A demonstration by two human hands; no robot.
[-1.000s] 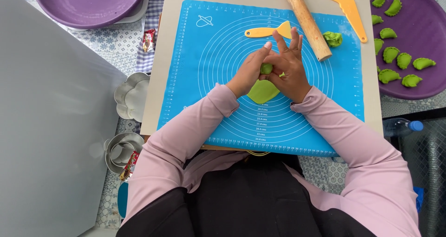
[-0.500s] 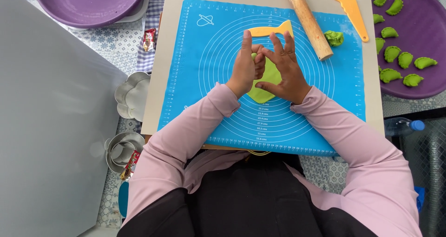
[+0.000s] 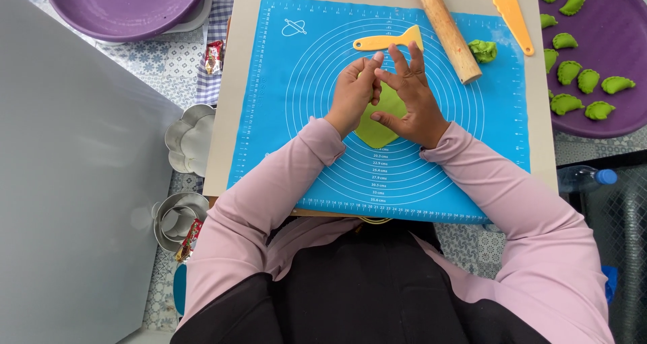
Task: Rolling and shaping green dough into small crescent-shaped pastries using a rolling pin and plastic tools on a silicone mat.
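Green dough sheet [image 3: 379, 120] held between left hand [image 3: 352, 96] and right hand [image 3: 412, 103], both grips pinched on far edge. Judged soft, light, tearable; take hold at rim, above blue mat [image 3: 296, 115].

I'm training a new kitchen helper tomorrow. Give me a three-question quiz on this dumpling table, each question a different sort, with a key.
1. True or false: both hands are on the green dough at the middle of the blue mat.
2. Where do the finished green dumplings lie? A) on the mat B) in the purple tray on the right C) in the purple bowl at top left
3. Fill in: the rolling pin lies between the small yellow scraper and a ____ of green dough.

Key
1. True: left hand and right hand hold the dough over the mat.
2. B: dumplings, tray.
3. Lump; pin, scraper.
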